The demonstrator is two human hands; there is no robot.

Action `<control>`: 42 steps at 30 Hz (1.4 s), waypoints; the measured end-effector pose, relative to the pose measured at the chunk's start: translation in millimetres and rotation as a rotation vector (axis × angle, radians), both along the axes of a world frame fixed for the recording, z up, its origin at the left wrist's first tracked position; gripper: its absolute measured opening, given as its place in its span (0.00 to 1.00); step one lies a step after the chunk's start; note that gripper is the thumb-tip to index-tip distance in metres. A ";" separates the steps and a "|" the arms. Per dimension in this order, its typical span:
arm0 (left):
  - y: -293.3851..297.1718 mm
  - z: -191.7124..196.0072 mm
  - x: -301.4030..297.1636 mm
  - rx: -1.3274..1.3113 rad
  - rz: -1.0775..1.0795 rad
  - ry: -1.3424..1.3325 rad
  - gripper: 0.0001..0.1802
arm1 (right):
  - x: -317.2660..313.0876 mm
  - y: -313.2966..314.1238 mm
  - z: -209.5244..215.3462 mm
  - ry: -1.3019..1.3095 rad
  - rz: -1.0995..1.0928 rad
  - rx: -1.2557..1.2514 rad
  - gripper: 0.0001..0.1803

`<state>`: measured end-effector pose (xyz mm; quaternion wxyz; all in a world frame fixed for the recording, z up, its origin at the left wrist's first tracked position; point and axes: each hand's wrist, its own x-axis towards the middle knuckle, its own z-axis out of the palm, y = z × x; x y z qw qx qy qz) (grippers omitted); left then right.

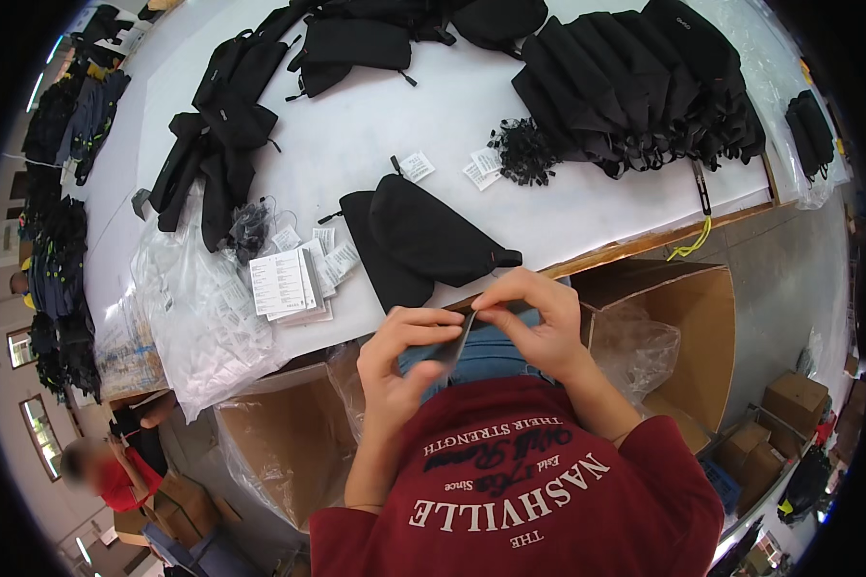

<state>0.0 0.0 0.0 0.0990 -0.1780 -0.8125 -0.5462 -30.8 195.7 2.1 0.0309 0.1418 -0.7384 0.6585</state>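
Just in front of the table edge, my left hand (406,348) grips a thin grey card (460,338), seen almost edge-on. My right hand (546,322) pinches at the card's upper end; whether a string is there too is too small to tell. Right beyond my hands lies a black pouch (438,231) with a zip pull, flat on the white table (318,144). To its left is a stack of printed white tags (284,286), with smaller white labels beside it. Other white labels (416,166) lie behind the pouch.
Rows of black pouches (625,82) fill the far right, with a heap of black cords (522,152) beside them. More pouches (231,106) lie far left. Clear plastic bags (202,298) hang over the left edge. Open cartons (678,327) stand below. A person (125,476) sits lower left.
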 end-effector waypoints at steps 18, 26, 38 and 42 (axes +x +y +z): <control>2.4 -13.1 15.8 0.200 0.102 -0.472 0.04 | 13.9 -8.7 -30.9 -0.840 0.554 -0.418 0.08; -40.3 -37.0 4.6 -0.309 0.433 -0.772 0.13 | 3.0 4.5 -31.1 -0.783 0.366 -0.319 0.06; -15.0 -43.6 19.6 0.237 0.237 -0.719 0.09 | 12.6 -11.0 -40.4 -0.320 0.157 0.406 0.06; -7.8 -34.4 15.4 0.448 0.210 -0.803 0.11 | 14.9 -20.8 -38.2 -0.281 0.166 0.383 0.06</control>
